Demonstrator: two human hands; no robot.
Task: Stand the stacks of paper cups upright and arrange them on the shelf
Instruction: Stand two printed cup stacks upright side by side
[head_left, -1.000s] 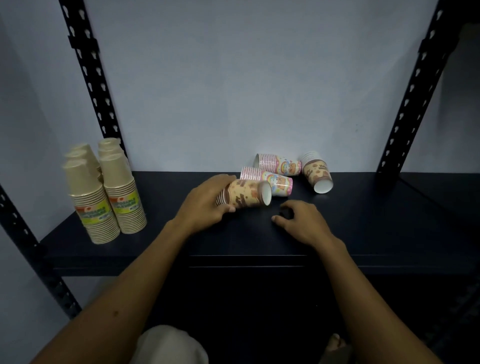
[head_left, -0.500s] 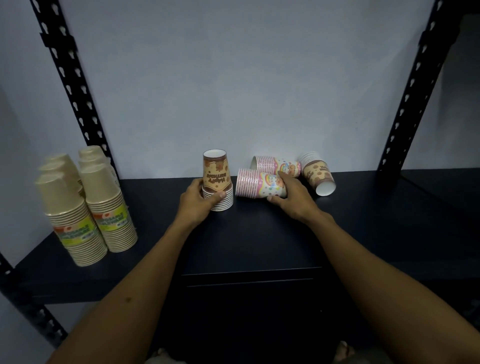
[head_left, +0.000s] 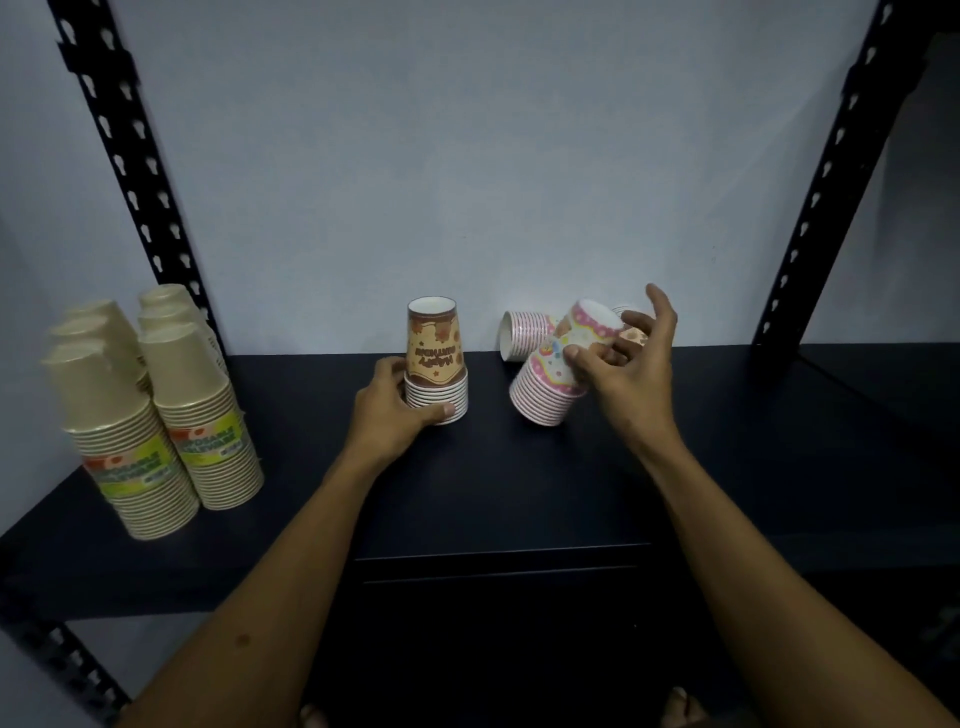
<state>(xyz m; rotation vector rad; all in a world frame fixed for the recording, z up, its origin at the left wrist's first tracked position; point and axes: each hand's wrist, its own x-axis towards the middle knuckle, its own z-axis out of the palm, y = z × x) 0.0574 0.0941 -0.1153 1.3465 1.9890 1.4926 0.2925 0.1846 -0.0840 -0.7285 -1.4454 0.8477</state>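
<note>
1. A plain pale wall (head_left: 467, 182) stands at the back.
2. Two black metal posts with holes, left post (head_left: 130, 171) and right post (head_left: 831, 171), lean up.
3. The light is dim.

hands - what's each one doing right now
Left hand: grips the base of the upright brown cup stack.
Right hand: pinches the tilted pink cup stack, outer fingers spread.

- Left grip (head_left: 387, 413) holds the base of an upright, mouth-down brown-patterned paper cup stack (head_left: 435, 361) on the dark shelf (head_left: 519, 499).
- Right grip (head_left: 626, 371) pinches a tilted pink-patterned paper cup stack (head_left: 553, 376).
- Another pink stack (head_left: 524, 335) lies behind it.
- Beige cup stacks (head_left: 156, 410) stand at the left.
</note>
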